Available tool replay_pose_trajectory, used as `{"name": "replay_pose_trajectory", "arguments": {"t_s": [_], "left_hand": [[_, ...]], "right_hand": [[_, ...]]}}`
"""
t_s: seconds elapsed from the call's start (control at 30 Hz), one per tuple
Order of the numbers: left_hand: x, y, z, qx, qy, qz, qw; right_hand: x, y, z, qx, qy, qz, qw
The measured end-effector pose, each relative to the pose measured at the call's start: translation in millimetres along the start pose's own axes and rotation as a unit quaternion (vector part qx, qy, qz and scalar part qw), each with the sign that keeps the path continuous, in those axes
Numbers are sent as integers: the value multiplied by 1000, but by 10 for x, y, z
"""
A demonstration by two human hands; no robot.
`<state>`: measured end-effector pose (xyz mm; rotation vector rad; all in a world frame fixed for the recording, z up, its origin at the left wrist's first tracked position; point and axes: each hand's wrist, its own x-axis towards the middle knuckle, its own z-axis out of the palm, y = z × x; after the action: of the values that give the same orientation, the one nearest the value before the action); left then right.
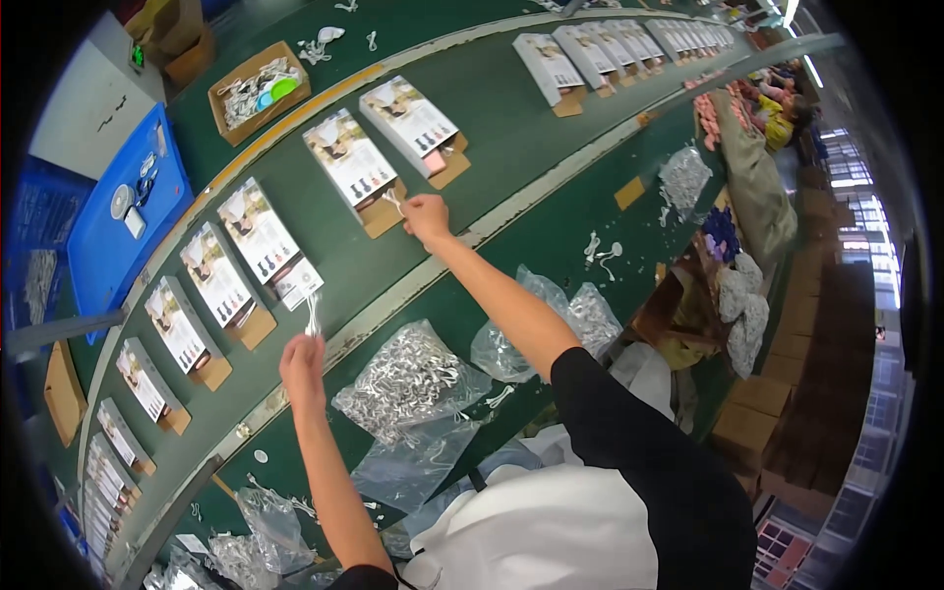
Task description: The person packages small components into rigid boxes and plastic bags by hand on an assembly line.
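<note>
In my left hand (303, 366), closed at the conveyor's near edge, is a bundled white cable (313, 313). Its free end points up at the open end of a printed box (254, 224), where a small printed leaflet (298, 283) sticks out. My right hand (429, 218) pinches another white cable (393, 200) by the brown flap of a second printed box (344, 157). Just right of that one lies a third box (403, 113), with something pink at its open end.
More printed boxes line the green conveyor belt (472, 147) both ways. Nearer me lies a plastic bag of bundled cables (408, 379). Across the belt are a cardboard carton (231, 123) of cables and a blue tray (118, 261). People (782, 118) sit far right.
</note>
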<state>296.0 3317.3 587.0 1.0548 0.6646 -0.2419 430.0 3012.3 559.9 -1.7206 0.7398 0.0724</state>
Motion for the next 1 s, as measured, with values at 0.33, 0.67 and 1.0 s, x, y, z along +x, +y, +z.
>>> {"name": "replay_pose_trajectory", "arguments": {"t_s": [0.33,0.67,1.0], "left_hand": [[469,-46,177,-74,51,-35,995],[127,-20,172,173,2,45,984],[664,277,-663,296,105,101,944]], "right_hand": [[-797,82,271,-155,-21,-293,943],[-1285,314,1230,122,-321,45,938],[-1046,-4,1613,-273,-62,-349,894]]}}
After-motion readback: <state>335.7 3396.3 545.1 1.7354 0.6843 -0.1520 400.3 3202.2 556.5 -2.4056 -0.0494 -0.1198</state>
